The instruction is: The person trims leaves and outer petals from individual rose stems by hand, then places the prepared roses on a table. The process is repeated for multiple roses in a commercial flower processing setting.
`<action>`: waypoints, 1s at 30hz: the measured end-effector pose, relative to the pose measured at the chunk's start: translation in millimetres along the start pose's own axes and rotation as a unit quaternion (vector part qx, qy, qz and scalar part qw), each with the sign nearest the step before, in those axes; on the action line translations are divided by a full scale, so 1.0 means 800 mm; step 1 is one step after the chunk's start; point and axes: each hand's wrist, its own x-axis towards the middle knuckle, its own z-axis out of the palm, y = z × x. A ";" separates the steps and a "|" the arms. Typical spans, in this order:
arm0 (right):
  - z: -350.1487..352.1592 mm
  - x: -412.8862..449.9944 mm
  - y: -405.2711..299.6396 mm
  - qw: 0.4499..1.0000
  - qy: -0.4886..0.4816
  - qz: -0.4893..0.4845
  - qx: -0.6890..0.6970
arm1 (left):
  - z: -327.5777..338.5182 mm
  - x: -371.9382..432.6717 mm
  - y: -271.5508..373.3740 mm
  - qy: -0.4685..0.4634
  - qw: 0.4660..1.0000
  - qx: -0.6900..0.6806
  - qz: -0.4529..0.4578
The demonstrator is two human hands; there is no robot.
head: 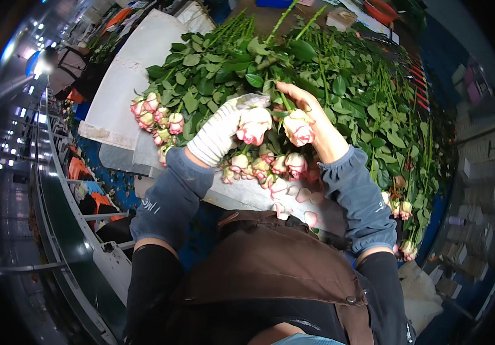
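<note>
My left hand [220, 128], in a striped knit glove with a pale wrap at the fingertips, holds a cream rose with pink petal edges [254, 126]. Its fingers hide the stem just behind the bloom. A second pink-edged rose [299, 128] is in my bare right hand [312, 105], whose fingers curl around the leafy stem behind the head. The two blooms are side by side, a small gap between them, heads pointing towards me. Beneath them, a row of rose heads [279, 165] lies along the table's near side, with loose petals [303, 195] in front.
Leafy rose stems [359, 95] cover the table to the right and back. More rose heads [157, 114] lie at left beside a pale board [122, 86]. A green conveyor belt [75, 241] runs along the left, where another person [68, 69] stands. A red bowl [381, 12] is at the back.
</note>
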 end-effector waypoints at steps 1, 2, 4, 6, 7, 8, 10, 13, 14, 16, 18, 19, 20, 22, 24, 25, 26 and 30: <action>-0.009 0.000 0.001 1.000 -0.001 0.003 -0.014 | 0.010 -0.004 -0.001 0.000 1.000 0.009 0.011; -0.018 0.001 0.002 1.000 -0.003 0.005 -0.028 | 0.014 -0.003 -0.006 0.015 1.000 0.011 0.025; 0.012 -0.023 0.006 0.994 -0.011 -0.103 -0.036 | 0.016 -0.008 -0.014 0.039 0.998 0.015 0.039; 0.026 -0.042 0.005 0.985 -0.004 -0.166 -0.050 | 0.007 -0.004 -0.026 0.024 0.999 -0.012 0.029; 0.025 -0.044 0.011 0.962 -0.007 -0.246 -0.116 | 0.010 -0.003 -0.028 0.032 0.998 -0.035 0.034; 0.023 -0.046 0.017 0.929 0.001 -0.325 -0.178 | 0.012 -0.003 -0.032 0.030 0.998 -0.041 0.046; 0.013 -0.034 0.008 0.964 0.001 -0.217 -0.152 | 0.012 -0.002 -0.038 0.028 0.996 -0.051 0.073; 0.002 -0.001 0.006 0.969 0.055 -0.086 -0.224 | 0.006 0.000 -0.041 0.034 0.995 0.018 0.091; -0.011 0.017 0.004 0.952 0.032 -0.112 -0.284 | 0.010 0.006 -0.036 0.071 0.989 0.106 0.072; 0.006 -0.008 -0.017 0.942 0.020 -0.040 -0.334 | 0.004 0.014 -0.051 0.057 0.973 0.190 0.120; -0.027 0.022 -0.029 0.936 0.000 -0.011 -0.353 | -0.014 0.032 -0.051 -0.014 0.954 0.260 0.150; -0.025 0.009 -0.047 0.970 -0.010 -0.001 -0.242 | -0.016 0.039 -0.035 -0.016 0.919 0.372 0.129; -0.022 0.001 -0.062 0.989 -0.026 0.009 -0.146 | -0.024 0.046 -0.033 -0.014 0.821 0.546 0.168; -0.028 -0.009 -0.096 0.989 -0.071 0.033 -0.129 | -0.047 0.075 -0.041 -0.056 0.611 0.765 0.197; -0.050 -0.029 -0.118 0.983 -0.143 0.046 -0.102 | -0.102 0.107 -0.056 -0.096 0.426 0.885 0.161; -0.041 -0.044 -0.131 0.981 -0.145 0.049 -0.119 | -0.132 0.121 -0.056 -0.077 0.367 0.914 0.155; -0.030 -0.061 -0.144 0.978 -0.149 0.052 -0.137 | -0.159 0.136 -0.051 -0.042 0.383 0.913 0.136; -0.002 -0.214 -0.152 0.959 -0.039 -0.035 -0.278 | -0.181 0.149 -0.020 0.035 0.442 0.896 0.002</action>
